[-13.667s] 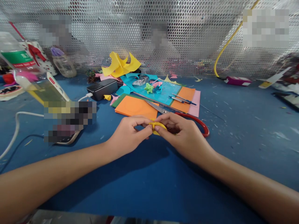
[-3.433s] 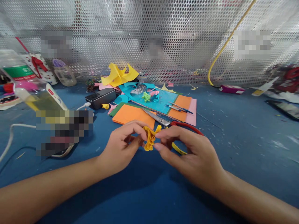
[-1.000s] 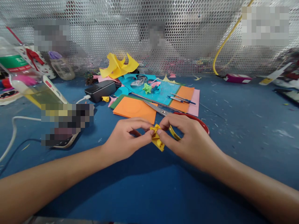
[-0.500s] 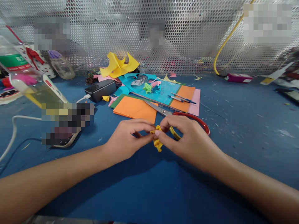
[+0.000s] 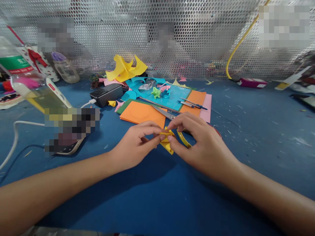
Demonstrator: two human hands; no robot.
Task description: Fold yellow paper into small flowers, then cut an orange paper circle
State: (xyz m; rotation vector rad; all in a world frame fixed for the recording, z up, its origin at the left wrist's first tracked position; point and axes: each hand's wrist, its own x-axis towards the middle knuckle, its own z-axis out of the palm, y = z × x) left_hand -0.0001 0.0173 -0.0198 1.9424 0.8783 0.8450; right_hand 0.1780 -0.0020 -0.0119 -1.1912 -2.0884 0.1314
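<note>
Both hands up at center frame on one small folded yellow paper [image 5: 169, 147]. Left hand [image 5: 137, 146] pinches its left side, thumb against fingers. Right hand [image 5: 201, 141] has thumb and index tips on its right side; can't tell how hard. Paper is off the table.

Risks, my read: paper is small and mostly covered by fingertips, so a loose pinch could let the folds spring open; pulling the hands apart could tear it. Scissors [image 5: 169, 114] lie right behind the right hand, blades toward upper left, so pushing forward could knock the handles. Can't tell if knuckles touch them.

Edges: front edge of the blue table [image 5: 147, 200] runs along the bottom of the frame. Orange paper [image 5: 140, 111] sits just beyond the left fingers, pens [image 5: 190, 104] farther back, perforated metal panel [image 5: 110, 39] across the top. Most room to move: lower middle, between the forearms; some at right too. Left is tighter: bottle [image 5: 39, 93] and cable [image 5: 15, 134].
</note>
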